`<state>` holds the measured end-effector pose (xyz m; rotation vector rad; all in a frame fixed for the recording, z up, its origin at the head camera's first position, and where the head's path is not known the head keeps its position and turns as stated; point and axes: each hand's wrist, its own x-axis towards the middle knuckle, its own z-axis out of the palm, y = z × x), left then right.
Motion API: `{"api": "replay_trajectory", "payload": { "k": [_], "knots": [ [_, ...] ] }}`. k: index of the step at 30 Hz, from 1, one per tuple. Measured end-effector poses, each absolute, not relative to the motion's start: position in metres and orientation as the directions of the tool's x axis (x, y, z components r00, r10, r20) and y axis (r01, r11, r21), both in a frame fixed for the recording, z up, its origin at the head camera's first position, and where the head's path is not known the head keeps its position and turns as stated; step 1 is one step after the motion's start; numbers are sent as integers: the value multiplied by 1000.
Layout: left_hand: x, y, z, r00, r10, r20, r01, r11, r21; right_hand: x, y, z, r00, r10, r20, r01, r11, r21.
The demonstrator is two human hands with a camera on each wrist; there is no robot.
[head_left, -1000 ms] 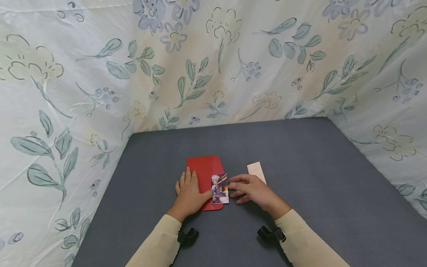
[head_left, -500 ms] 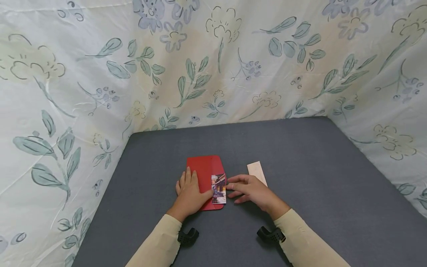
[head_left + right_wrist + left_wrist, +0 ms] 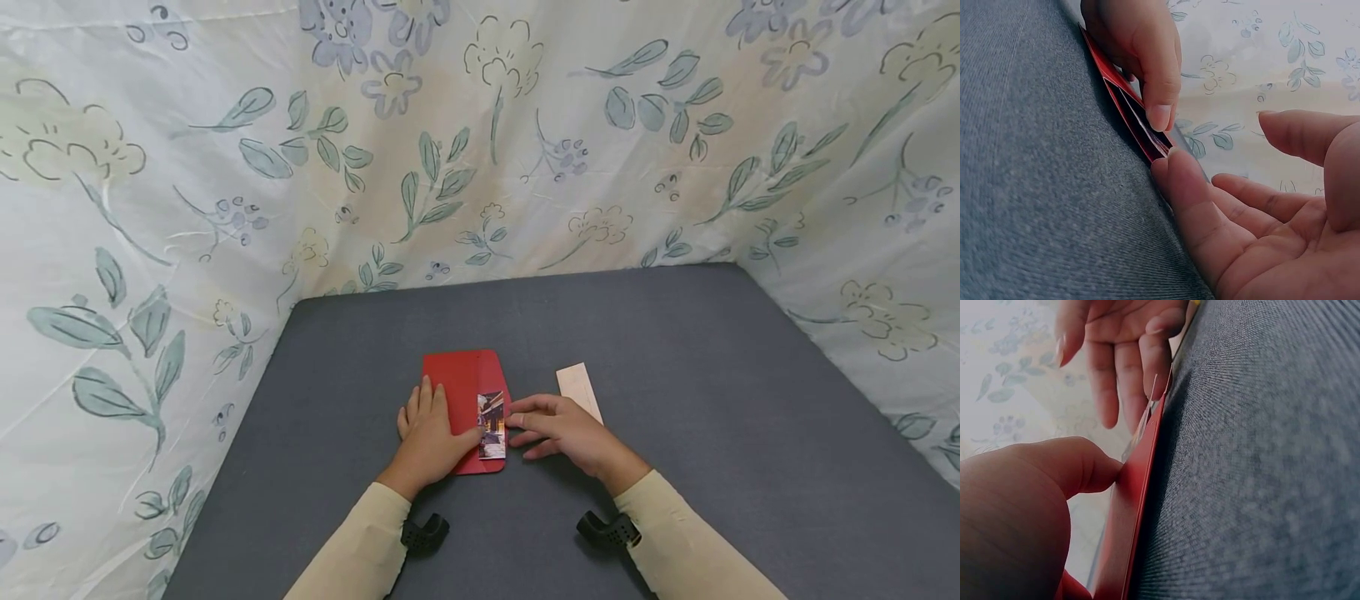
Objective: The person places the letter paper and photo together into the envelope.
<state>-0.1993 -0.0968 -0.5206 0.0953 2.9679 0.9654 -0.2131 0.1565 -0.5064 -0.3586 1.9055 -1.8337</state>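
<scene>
A red envelope (image 3: 459,385) lies flat on the grey table (image 3: 675,350). A photo card (image 3: 491,425) sticks out of its right side, mostly tucked in. My left hand (image 3: 433,427) rests flat on the envelope, with the thumb (image 3: 1159,94) pressing by the opening. My right hand (image 3: 551,425) lies just right of the card, its straight fingertips (image 3: 1175,169) touching the card's outer edge. In the left wrist view the envelope (image 3: 1135,494) shows edge-on, with the right hand's fingers (image 3: 1116,369) at its far end.
A beige paper slip (image 3: 579,390) lies on the table just behind my right hand. Floral cloth (image 3: 480,142) walls in the table at the back and on both sides. Black wrist camera mounts (image 3: 607,529) sit under both sleeves.
The photo card has slid left, deeper into the red envelope, so less of it shows. My right hand followed it slightly left. The left hand stayed put.
</scene>
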Motion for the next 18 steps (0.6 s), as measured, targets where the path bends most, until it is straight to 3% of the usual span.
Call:
{"api": "replay_trajectory", "payload": {
  "k": [18],
  "knots": [
    [-205, -99, -520, -998, 70, -1, 56, 806, 590, -214, 149, -508, -831, -529, -170, 191, 16, -981]
  ]
}}
